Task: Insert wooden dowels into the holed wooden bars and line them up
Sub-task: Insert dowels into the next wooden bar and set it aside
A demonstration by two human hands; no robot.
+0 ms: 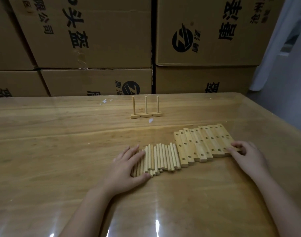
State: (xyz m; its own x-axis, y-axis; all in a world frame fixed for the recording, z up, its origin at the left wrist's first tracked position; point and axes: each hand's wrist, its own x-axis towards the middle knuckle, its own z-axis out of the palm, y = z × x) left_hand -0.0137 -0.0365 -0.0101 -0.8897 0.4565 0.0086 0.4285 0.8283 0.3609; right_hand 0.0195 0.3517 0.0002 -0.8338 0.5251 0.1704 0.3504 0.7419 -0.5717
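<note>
Several loose wooden dowels lie side by side in the middle of the table. My left hand rests flat on their left end, fingers spread, thumb under the near ends. To the right, several holed wooden bars lie flat in a row. My right hand touches the rightmost bar's near end with its fingertips; a firm grip on the bar does not show. Farther back stands one finished bar with three upright dowels in it.
The wooden table has a glossy clear cover. Stacked cardboard boxes form a wall right behind the table's far edge. The table's right edge runs diagonally, with a pale curtain beyond it.
</note>
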